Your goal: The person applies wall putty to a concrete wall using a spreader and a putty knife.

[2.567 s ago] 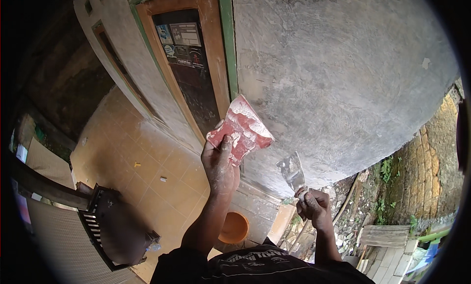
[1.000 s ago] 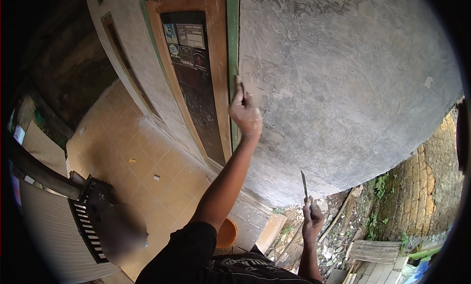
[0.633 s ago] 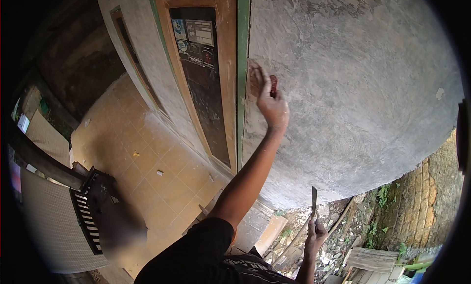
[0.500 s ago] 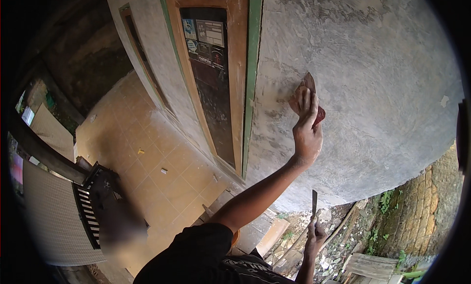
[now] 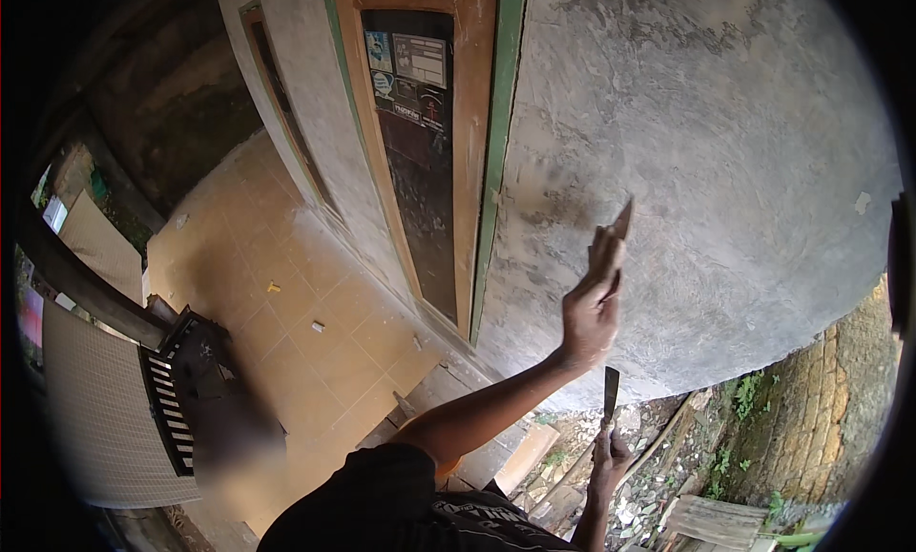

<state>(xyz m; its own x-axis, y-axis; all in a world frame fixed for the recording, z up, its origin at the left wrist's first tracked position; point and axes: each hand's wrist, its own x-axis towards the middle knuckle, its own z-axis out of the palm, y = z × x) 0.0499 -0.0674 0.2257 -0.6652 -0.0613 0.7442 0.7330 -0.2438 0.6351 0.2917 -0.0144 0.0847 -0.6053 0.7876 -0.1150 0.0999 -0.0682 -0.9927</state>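
My left hand (image 5: 592, 313) is closed on a flat filler applicator (image 5: 622, 218), now seen nearly edge-on at the grey plastered wall (image 5: 744, 142), right of the green-edged door frame (image 5: 501, 151); much of the applicator is hidden by my fingers. Lower down, my right hand (image 5: 609, 457) grips a putty knife (image 5: 611, 390) upright, its blade pointing away from me.
A door with a dark panel (image 5: 410, 170) and stickers stands at upper left. Below it lie a tan tiled floor (image 5: 305, 371) with small bits, a black slatted railing (image 5: 167, 409) and part of an orange bucket (image 5: 447, 468). Rubble (image 5: 644, 485) lies along the wall's base.
My left hand has moved from beside the green frame rightward along the wall, then lower, turning the red applicator edge-on. My right hand still holds the knife low.
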